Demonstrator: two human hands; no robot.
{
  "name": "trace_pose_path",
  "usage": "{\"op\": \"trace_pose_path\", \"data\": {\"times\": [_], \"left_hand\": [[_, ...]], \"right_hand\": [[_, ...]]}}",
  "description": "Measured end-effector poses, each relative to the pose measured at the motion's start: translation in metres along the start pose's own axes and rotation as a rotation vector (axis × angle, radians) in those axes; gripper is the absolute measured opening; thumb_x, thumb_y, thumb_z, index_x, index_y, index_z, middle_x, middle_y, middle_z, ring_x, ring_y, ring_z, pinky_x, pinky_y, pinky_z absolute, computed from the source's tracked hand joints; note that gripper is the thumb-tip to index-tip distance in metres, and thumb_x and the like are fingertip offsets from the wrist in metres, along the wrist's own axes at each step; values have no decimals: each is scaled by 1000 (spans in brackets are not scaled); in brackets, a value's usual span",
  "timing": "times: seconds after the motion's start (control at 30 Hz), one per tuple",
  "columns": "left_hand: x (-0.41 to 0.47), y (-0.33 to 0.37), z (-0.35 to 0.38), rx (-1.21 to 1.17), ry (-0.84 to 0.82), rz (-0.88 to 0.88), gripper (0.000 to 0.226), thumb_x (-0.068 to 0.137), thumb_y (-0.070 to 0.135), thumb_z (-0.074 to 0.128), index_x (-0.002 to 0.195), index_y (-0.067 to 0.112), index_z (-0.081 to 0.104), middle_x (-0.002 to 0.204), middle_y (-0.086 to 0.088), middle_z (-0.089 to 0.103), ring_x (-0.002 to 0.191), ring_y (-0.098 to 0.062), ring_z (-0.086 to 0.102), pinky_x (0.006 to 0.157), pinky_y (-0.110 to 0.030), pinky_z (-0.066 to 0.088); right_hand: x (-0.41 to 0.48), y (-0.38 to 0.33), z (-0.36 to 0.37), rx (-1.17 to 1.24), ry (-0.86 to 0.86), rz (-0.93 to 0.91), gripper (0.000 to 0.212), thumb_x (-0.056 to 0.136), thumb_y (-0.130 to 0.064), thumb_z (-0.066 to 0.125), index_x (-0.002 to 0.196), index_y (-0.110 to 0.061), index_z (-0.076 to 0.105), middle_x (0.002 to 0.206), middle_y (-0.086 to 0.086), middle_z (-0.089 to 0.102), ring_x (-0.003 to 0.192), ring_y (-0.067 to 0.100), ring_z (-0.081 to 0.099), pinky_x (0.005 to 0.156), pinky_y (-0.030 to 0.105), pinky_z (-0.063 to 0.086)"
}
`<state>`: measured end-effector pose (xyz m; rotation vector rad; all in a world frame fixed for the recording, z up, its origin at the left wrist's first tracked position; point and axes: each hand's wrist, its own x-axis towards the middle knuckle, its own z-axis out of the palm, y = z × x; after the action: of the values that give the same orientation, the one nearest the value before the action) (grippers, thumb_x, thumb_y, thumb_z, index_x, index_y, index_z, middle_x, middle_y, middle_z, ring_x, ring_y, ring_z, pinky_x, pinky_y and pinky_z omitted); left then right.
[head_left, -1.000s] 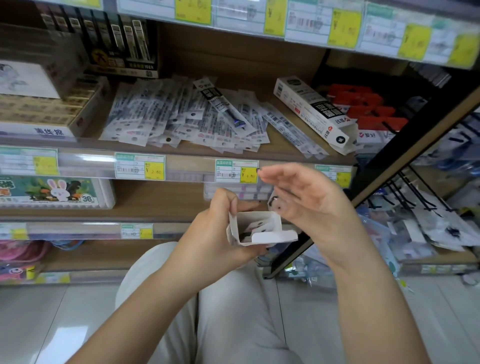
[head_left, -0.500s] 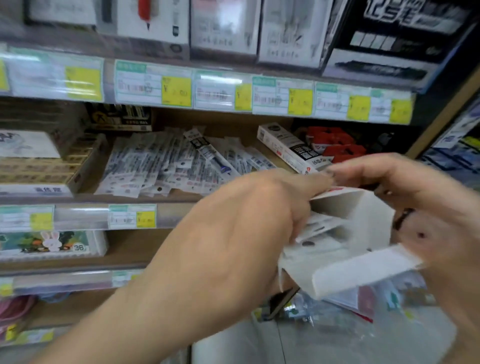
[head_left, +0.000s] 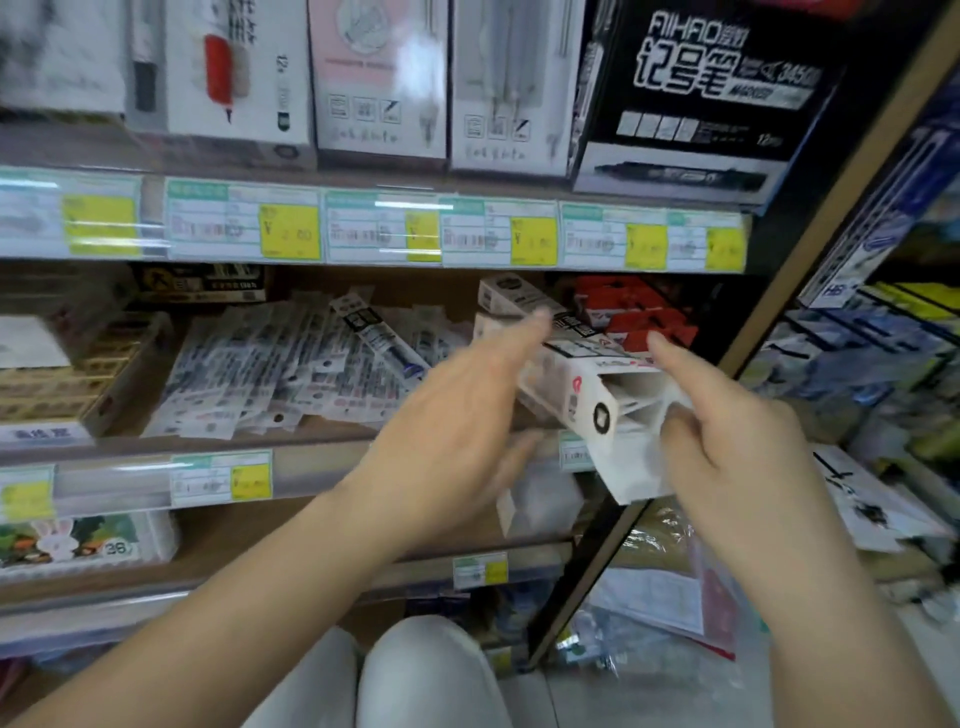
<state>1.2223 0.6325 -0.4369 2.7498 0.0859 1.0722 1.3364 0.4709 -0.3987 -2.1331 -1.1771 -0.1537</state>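
Right hand (head_left: 727, 441) curled round open end of white carton (head_left: 576, 395), index finger stretched out. Left hand (head_left: 457, 415) flat-fingered along carton's left side, nothing grasped. End flap (head_left: 628, 467) left unfolded. Carton held tilted above front right edge of shelf (head_left: 322, 470), not yet set down. Judged: closing and shelving left to be done. Beyond, twin carton (head_left: 511, 296) laid at shelf's right end, beside refill packets (head_left: 291, 374).

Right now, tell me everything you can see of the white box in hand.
The white box is a long cardboard carton with red and black print, its near end open, flap hanging down, held tilted in mid-air. The right hand grips the open end; the left hand lies straight-fingered against its side.
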Motion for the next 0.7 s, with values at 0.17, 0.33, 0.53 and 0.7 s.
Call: {"op": "trace_pose_path", "data": {"times": [0.17, 0.33, 0.53, 0.7], "left_hand": [[11, -46, 30, 210, -378, -334, 45, 85, 1, 52, 129, 9, 47, 138, -11, 44, 127, -29, 41, 103, -41, 38], [49, -53, 75, 152, -504, -227, 33, 92, 21, 44, 122, 13, 56, 129, -10, 51, 123, -31, 41, 103, -40, 33], [71, -62, 106, 106, -658, -316, 44, 96, 41, 36, 136, 25, 44, 149, -7, 35, 137, -31, 29, 112, -48, 20], [71, -65, 87, 176, -664, -427, 46, 95, 47, 39, 126, 17, 55, 133, -12, 52, 122, -32, 47, 99, -41, 41]], "right_hand": [[5, 15, 5, -51, 189, -47, 54, 89, 3, 43, 140, -13, 43, 54, -11, 37, 49, 3, 35, 49, 21, 32], [6, 24, 6, -27, 268, -48, 53, 89, 2, 41, 140, -14, 43, 60, -16, 36, 54, 1, 36, 54, 20, 35], [8, 34, 3, 20, 288, 6, 57, 88, 8, 45, 140, -15, 43, 60, -15, 40, 55, 1, 40, 60, 8, 37], [14, 37, 13, 35, 273, -6, 58, 88, 8, 46, 140, -17, 43, 59, -15, 39, 52, 1, 40, 58, 6, 36]]}}
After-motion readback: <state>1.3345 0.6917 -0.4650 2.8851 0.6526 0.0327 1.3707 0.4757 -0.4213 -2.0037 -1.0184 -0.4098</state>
